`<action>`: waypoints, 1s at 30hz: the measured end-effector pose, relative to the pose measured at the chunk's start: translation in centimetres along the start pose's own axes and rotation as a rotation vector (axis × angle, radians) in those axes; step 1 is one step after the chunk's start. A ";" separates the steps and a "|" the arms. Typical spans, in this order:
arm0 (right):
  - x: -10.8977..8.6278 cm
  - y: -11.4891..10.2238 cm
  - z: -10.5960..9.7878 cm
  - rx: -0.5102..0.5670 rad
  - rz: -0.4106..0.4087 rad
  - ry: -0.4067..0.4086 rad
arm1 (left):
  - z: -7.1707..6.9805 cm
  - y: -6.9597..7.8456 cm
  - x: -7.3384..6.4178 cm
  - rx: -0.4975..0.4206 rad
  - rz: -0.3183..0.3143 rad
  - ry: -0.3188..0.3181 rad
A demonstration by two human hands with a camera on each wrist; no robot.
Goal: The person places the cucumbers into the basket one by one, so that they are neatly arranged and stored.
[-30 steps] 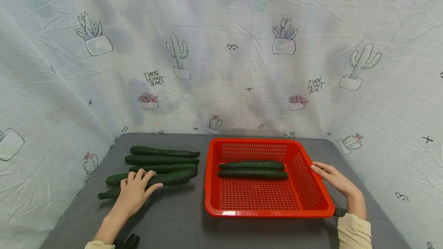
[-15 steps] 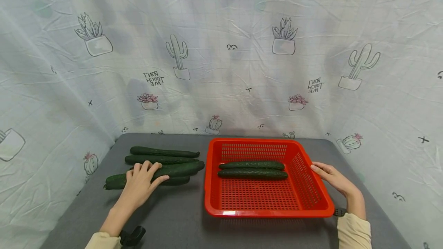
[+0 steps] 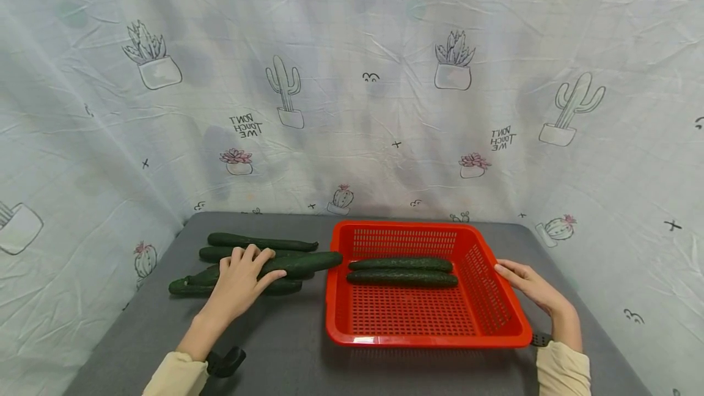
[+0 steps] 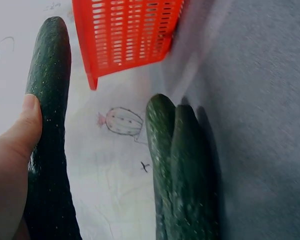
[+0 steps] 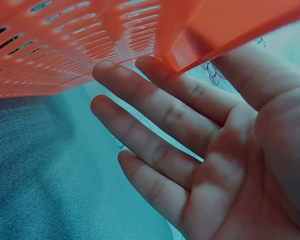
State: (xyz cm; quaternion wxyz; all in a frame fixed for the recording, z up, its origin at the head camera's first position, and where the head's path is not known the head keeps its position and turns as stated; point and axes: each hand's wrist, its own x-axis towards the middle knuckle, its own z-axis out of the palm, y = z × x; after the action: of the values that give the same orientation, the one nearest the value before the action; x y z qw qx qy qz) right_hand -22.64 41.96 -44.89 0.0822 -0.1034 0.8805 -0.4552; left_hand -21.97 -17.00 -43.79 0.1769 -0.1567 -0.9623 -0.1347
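My left hand [image 3: 239, 283] grips a dark green cucumber [image 3: 308, 261] from above, and its front end overlaps the basket's left rim in the head view. Seen from the left wrist, the thumb presses along this cucumber's side, well above two others. Below and behind the hand lie several cucumbers [image 3: 258, 241] on the grey table. My right hand [image 3: 530, 286] holds the right rim of a red plastic basket [image 3: 429, 340], thumb over the edge. From the right wrist, its fingers [image 5: 155, 117] stretch out under that rim. Two cucumbers [image 3: 401, 277] lie side by side on the basket floor.
A dark grey table [image 3: 275, 347] carries everything. Behind and beside it hangs a pale curtain [image 3: 352, 109] printed with potted cacti. Black wrist straps [image 3: 225, 362] and light sleeves [image 3: 562, 365] show on both arms.
My left hand has lifted the cucumber off the pile and moved it right and slightly away, its tip now at the basket's rim. The right hand stays on the basket, which has not moved.
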 end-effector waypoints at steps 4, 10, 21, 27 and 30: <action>0.1 0.0 0.0 -0.001 0.004 -0.005 | -0.1 0.8 0.6 -0.003 0.019 0.010; 0.0 -0.2 -0.1 0.015 0.005 -0.016 | -0.2 2.1 1.5 0.005 0.053 0.011; 0.1 0.0 -0.1 0.025 0.040 -0.017 | 0.2 4.8 3.1 0.003 0.122 -0.014; 0.2 0.0 -0.1 0.017 0.037 -0.015 | 0.6 6.0 3.9 0.019 0.159 -0.023; 0.2 0.0 -0.2 0.011 0.040 -0.015 | 0.7 6.6 4.4 0.046 0.167 -0.046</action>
State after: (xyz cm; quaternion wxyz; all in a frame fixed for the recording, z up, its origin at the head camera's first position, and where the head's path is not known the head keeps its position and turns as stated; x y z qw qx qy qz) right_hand -22.84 42.04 -44.75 0.0984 -0.0889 0.8793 -0.4574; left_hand -23.77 -9.62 -41.38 0.1691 -0.2355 -0.9525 -0.0935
